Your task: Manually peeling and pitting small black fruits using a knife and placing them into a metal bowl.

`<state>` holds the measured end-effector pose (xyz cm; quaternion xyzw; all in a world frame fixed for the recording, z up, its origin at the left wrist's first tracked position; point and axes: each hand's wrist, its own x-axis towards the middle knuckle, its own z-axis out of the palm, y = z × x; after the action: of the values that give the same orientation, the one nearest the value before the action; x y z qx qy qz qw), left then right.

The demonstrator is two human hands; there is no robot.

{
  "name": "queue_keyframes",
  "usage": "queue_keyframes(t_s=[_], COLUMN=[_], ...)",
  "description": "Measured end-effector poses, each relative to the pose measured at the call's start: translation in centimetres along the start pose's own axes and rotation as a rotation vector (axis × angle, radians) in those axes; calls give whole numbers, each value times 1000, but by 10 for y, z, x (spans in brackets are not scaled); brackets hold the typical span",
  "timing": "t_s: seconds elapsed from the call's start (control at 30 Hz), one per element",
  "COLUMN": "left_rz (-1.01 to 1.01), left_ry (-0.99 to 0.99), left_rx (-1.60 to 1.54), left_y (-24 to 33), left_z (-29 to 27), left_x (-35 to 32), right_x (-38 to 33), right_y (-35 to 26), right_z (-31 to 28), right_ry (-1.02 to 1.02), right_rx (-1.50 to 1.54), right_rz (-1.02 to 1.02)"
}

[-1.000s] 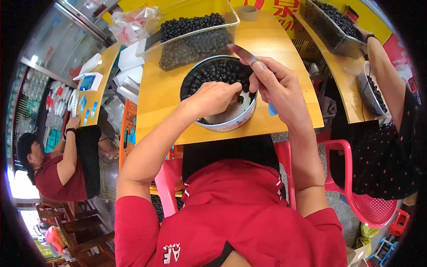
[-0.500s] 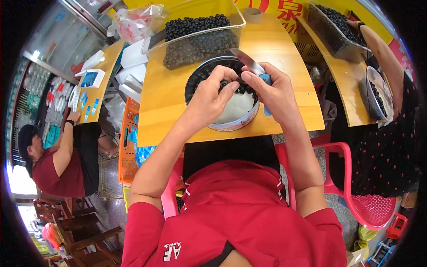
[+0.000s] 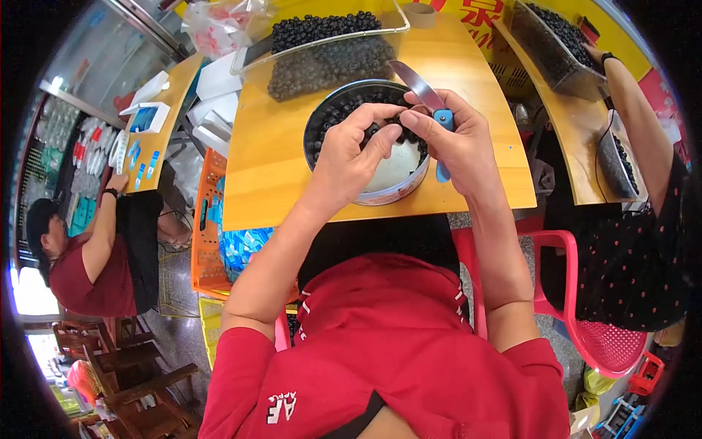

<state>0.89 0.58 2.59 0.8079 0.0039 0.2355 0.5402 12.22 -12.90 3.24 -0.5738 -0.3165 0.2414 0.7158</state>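
Dark round berries half fill a metal bowl (image 3: 365, 192) near the yellow table's (image 3: 270, 161) front edge; over it the left hand (image 3: 358, 150) pinches one berry while the right hand (image 3: 457, 143) grips a blue-handled knife (image 3: 424, 99). Behind, a clear tray (image 3: 322, 44) holds more berries

Left hand (image 3: 356, 150) pinched a dark berry over the round metal bowl (image 3: 365, 192) of berries (image 3: 335, 117) near the table's (image 3: 270, 168) front edge. Right hand (image 3: 457, 143) gripped a blue-handled knife (image 3: 423, 99), blade pointing away. Clear tray (image 3: 322, 51) of berries sat behind.
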Motion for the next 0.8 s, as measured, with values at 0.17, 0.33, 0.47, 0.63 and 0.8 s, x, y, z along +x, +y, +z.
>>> queue_keyframes(t_s=[0.17, 0.33, 0.47, 0.63, 0.8], left_rz=[-74, -223, -204, -176, -147], left_ry=[121, 152, 144, 128, 105], left_rx=[-230, -577, -597, -616, -593], left_y=[-1, 2, 0, 0, -1], left_z=[3, -2, -2, -2, -6], left_x=[-6, -6, -8, -9, -8], right_x=[-2, -7, -10, -9, -9], right_y=[4, 1, 0, 2, -1], right_z=[11, 11, 15, 15, 13], right_ry=[78, 0, -93, -88, -91], right_rx=[-111, -88, -195, -189, -205], right_rz=[-216, -129, -236, -229, -192])
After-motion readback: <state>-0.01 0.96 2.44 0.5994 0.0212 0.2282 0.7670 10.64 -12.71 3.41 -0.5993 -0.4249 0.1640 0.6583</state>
